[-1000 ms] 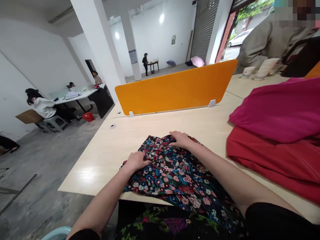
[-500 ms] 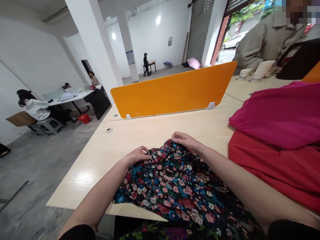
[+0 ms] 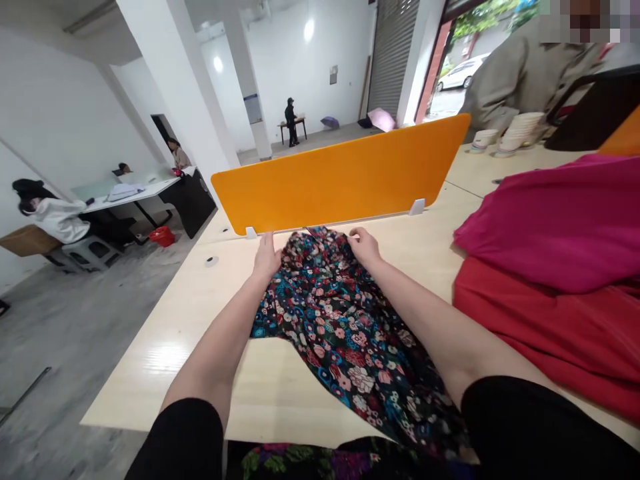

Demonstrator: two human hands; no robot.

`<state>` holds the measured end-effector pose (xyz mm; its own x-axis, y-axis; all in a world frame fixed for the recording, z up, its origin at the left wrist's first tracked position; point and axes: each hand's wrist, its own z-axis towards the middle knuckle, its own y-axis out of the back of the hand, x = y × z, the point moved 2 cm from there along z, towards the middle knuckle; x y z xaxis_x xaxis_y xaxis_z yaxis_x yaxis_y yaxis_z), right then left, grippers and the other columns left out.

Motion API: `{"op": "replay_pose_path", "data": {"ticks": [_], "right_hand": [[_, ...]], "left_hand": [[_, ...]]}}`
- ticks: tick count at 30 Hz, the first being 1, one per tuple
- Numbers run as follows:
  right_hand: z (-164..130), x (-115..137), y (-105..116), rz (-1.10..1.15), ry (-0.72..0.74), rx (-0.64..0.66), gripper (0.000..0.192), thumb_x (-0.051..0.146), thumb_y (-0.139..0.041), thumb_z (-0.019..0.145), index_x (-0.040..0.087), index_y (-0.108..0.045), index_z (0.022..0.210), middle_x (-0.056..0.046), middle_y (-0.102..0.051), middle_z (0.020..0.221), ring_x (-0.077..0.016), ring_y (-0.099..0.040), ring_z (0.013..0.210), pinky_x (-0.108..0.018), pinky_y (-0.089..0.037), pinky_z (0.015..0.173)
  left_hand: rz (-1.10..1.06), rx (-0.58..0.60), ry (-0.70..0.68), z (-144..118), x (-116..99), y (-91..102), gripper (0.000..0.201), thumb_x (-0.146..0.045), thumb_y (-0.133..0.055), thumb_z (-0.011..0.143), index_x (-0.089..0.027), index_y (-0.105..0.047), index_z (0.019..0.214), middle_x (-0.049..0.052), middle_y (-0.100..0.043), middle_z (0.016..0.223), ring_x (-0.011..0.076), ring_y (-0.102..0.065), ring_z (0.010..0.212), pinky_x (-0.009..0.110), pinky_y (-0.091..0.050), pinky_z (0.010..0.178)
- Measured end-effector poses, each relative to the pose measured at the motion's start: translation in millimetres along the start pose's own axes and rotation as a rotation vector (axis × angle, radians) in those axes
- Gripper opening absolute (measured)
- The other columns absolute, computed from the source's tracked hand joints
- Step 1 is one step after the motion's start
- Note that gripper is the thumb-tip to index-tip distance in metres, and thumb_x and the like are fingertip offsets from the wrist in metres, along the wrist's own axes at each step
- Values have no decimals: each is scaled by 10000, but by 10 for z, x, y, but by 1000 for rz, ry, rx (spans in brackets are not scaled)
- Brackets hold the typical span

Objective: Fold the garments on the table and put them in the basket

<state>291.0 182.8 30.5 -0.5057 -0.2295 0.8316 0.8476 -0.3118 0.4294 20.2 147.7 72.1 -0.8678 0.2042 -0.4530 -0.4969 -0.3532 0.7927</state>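
Observation:
A dark floral garment [image 3: 335, 313], printed with red, pink, blue and white flowers, lies over the pale wooden table [image 3: 210, 313]. Its gathered far end reaches almost to the orange divider, and its near part runs down to the right under my right forearm. At the upper left edge of the cloth is my left hand [image 3: 267, 257], fingers stretched away from me and thumb against the fabric. On the opposite upper edge, my right hand [image 3: 366, 248] pinches the garment between thumb and fingers.
An orange divider [image 3: 340, 173] stands across the table beyond my hands. Folded magenta cloth [image 3: 550, 223] and red cloth [image 3: 540, 327] lie at right. Paper cups [image 3: 520, 133] stand at the far right near a person in a grey-beige jacket [image 3: 515, 73]. Other people sit at a left-hand table.
Both hands have moved forward toward the divider, drawing the garment's far end with them. The cloth is more stretched out, and my left hand's fingers have straightened from a pinch.

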Motion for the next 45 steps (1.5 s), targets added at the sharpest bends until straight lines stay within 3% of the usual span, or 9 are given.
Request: {"op": "replay_pose_path", "data": {"ticks": [6,11,16,22,27,31,36,41,45], "right_hand": [[-671,-142,146,-235,264,296,231,406,-492,847,224,-624,898,-66,-671,969,-245,-580,945,-358,-437,849],[-1133,71,178,-532,390,495,143,177,-522,808,191,-653,865,-98,-675,969,-269,-579,996,-388,-412,862],[-1636,755,189,44,324,652,157,194,-474,854,199,-625,894,-15,-662,792,-167,-616,750,-279,-466,717],[-2211,1265,86,438,547,1276,291,365,-481,911,184,-657,1056,-17,-697,934,-134,-627,862,-221,-477,785],[-1624,708,-157,-13,505,656,236,220,-515,861,171,-667,1034,-96,-672,1073,-215,-603,1024,-353,-449,927],[-1162,360,-395,-315,446,497,291,248,-566,840,183,-625,1117,-125,-614,1185,-252,-555,1115,-389,-446,945],[-1075,419,-699,-475,399,527,369,372,-632,806,233,-607,1148,-121,-587,1197,-272,-559,1082,-370,-469,870],[-969,508,-886,-386,276,476,117,249,-570,823,239,-686,821,-41,-680,894,-202,-629,853,-283,-471,734],[-565,276,-483,-275,158,271,284,317,-410,905,206,-665,960,-32,-696,887,-171,-621,816,-257,-472,711]], "left_hand": [[229,323,-349,-873,143,-172,389,-355,-471,912,-211,-492,1272,92,-500,1370,278,-283,1365,500,-244,1111],[320,342,-380,-1042,81,-210,255,-185,-425,899,-186,-608,1076,109,-622,1110,266,-438,1225,489,-282,1078],[94,145,-380,-1124,-101,57,333,-222,-424,885,-198,-557,1189,122,-542,1256,247,-435,1238,459,-326,1062],[-242,455,-426,-1721,-116,464,207,-298,-547,817,-251,-639,996,67,-549,1335,277,-407,1308,478,-279,1102],[-789,-8,335,-1991,483,732,259,-378,-568,775,-191,-593,952,75,-702,987,238,-654,932,402,-517,841],[-862,-183,601,-1998,897,824,251,-345,-583,680,-182,-566,870,44,-679,858,206,-653,814,346,-536,702],[-458,-252,350,-1978,886,977,239,-260,-511,715,-217,-581,940,56,-626,1134,206,-610,986,323,-503,799],[-54,153,174,-1858,579,805,310,-409,-429,878,-230,-561,1094,72,-650,1105,228,-619,1001,357,-452,897],[284,338,230,-1768,580,646,447,-493,-459,870,-192,-523,1196,147,-610,1200,298,-594,1090,389,-432,902]]}}
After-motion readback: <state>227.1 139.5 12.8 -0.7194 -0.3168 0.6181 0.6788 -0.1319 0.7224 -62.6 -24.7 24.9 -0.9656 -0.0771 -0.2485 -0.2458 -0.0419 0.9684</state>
